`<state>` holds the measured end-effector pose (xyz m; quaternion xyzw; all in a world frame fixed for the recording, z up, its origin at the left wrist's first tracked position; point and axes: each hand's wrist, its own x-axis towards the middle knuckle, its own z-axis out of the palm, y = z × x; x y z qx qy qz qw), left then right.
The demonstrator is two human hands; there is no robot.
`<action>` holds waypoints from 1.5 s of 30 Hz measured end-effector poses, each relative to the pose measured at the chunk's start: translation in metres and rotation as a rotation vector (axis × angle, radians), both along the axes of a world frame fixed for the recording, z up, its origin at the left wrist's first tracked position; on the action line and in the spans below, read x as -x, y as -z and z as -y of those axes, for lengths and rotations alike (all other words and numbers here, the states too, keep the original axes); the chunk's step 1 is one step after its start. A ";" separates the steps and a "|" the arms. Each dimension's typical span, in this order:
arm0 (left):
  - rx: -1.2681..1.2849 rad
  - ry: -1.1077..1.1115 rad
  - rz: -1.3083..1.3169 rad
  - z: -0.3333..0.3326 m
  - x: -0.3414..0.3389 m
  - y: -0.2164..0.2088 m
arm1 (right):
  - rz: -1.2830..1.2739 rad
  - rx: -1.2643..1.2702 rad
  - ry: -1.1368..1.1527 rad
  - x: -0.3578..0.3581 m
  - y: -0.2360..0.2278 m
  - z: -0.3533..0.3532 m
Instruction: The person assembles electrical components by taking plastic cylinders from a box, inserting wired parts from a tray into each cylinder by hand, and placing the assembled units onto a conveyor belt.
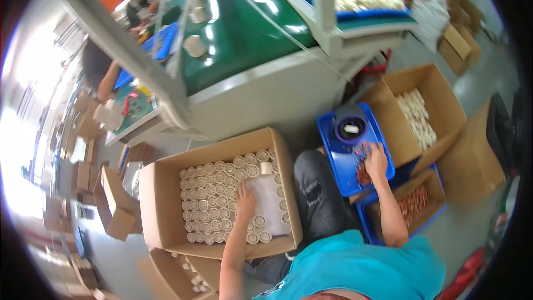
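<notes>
My left hand [245,201] is inside a large cardboard box [161,205], its fingers stretched over the edge of the packed white round parts [214,203]. These stand upright in tight rows with their ribbed ends up. Beside the hand, a pale sheet [269,203] shows where no parts stand, and one white cylinder [266,168] rises above the others. On my right, a blue tray [328,158] holds small red and blue pieces [362,173]. My right hand [376,161] dips into them with fingertips drawn together; what they hold is too small to make out.
A dark round container [350,128] with a white piece inside stands in the tray. Cardboard boxes [438,100] with white parts and a blue crate [369,225] of reddish pieces flank my right side. Ahead runs a green conveyor [244,33]; another person's arm [109,80] is at far left.
</notes>
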<state>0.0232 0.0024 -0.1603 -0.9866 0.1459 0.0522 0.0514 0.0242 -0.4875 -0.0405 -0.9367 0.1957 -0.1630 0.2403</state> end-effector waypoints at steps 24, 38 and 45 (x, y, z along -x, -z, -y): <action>-0.065 -0.031 -0.271 -0.012 0.002 -0.024 | 0.129 -0.343 -0.527 -0.109 -0.036 0.026; 2.447 -0.360 -0.520 0.073 0.034 -0.160 | 0.151 -0.436 0.202 -0.045 0.043 0.058; 2.473 -0.351 -0.768 0.137 0.046 -0.183 | -0.120 -0.086 -0.058 -0.053 0.051 0.042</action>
